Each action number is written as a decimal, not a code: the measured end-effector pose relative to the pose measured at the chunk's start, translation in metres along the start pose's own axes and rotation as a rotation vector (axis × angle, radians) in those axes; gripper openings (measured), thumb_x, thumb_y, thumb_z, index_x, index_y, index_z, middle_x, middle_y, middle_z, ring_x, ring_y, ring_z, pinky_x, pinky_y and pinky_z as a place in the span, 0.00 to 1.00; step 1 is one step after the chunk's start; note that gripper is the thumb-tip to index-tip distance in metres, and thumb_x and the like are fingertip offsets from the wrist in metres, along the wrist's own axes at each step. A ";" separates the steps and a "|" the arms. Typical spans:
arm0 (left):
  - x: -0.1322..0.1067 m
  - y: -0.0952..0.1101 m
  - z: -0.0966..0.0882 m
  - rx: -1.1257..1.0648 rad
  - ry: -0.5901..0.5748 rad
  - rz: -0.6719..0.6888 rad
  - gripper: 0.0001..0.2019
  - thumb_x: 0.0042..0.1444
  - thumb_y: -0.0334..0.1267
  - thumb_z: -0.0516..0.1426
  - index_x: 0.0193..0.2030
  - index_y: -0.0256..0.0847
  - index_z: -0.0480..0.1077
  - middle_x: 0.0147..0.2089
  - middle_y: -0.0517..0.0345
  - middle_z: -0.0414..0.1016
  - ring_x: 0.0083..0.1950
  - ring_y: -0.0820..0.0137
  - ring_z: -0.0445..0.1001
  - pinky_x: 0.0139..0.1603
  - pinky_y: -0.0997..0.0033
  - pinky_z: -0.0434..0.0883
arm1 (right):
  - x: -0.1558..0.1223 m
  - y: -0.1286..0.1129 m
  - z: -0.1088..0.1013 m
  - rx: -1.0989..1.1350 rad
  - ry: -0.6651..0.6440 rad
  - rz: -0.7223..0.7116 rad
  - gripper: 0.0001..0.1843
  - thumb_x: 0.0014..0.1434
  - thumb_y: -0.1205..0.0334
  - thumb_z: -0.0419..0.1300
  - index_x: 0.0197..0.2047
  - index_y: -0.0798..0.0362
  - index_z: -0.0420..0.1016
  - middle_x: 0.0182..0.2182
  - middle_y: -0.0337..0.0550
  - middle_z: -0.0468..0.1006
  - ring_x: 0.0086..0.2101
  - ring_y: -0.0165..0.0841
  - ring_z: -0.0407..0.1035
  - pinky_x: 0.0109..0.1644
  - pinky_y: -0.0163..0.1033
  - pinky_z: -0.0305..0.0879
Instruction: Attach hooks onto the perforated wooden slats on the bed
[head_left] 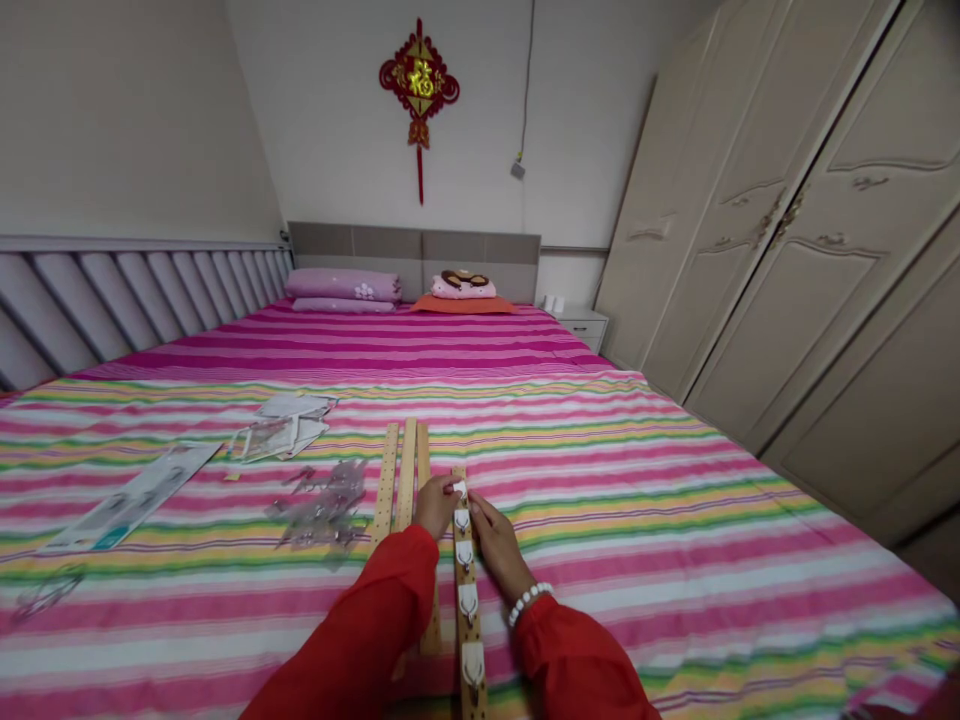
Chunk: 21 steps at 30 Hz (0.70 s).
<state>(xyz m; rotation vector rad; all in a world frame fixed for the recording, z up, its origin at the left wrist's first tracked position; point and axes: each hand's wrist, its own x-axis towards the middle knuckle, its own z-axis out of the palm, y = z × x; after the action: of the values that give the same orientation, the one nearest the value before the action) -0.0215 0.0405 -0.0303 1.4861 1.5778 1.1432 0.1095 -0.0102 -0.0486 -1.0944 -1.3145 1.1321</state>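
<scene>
- Hooked wooden strip (pixel 466 577): lower centre of the frame, running up from the bottom edge; a row of white hooks (pixel 469 603) lines its perforated face.
- Left hand (pixel 433 508): at the strip's upper end, fingertips close together at the topmost hook (pixel 460 490); whether they pinch it, I cannot tell.
- Right hand (pixel 496 538): fingers along the strip's right edge near that end; I cannot tell how firmly they grip.
- Left of centre: bare wooden strips (pixel 406 470) beside the left hand; clear plastic bags (pixel 330 505) farther left; all on the striped sheet (pixel 675 560).
</scene>
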 end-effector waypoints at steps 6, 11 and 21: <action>0.001 0.002 0.000 0.108 0.002 0.066 0.12 0.47 0.22 0.58 0.37 0.36 0.79 0.35 0.55 0.74 0.37 0.72 0.72 0.46 0.71 0.70 | 0.001 -0.003 -0.002 -0.051 -0.039 -0.017 0.25 0.60 0.46 0.52 0.53 0.51 0.75 0.52 0.44 0.76 0.53 0.40 0.69 0.61 0.47 0.59; 0.002 -0.001 0.003 0.153 -0.005 0.089 0.13 0.47 0.23 0.58 0.38 0.36 0.78 0.35 0.56 0.71 0.38 0.72 0.71 0.46 0.70 0.70 | 0.002 0.001 -0.002 -0.067 -0.049 -0.011 0.25 0.60 0.45 0.52 0.52 0.49 0.76 0.51 0.42 0.77 0.53 0.41 0.69 0.61 0.49 0.60; 0.002 -0.002 0.003 0.221 -0.032 0.118 0.12 0.48 0.21 0.56 0.37 0.33 0.78 0.37 0.53 0.70 0.39 0.72 0.70 0.46 0.71 0.69 | 0.011 -0.008 -0.002 -0.172 -0.081 0.019 0.29 0.61 0.45 0.49 0.60 0.49 0.68 0.58 0.43 0.70 0.59 0.38 0.61 0.66 0.46 0.52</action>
<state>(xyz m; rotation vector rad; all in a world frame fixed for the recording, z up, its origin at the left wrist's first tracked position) -0.0201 0.0431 -0.0329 1.7526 1.6557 1.0291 0.1110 -0.0008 -0.0388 -1.1980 -1.4899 1.1030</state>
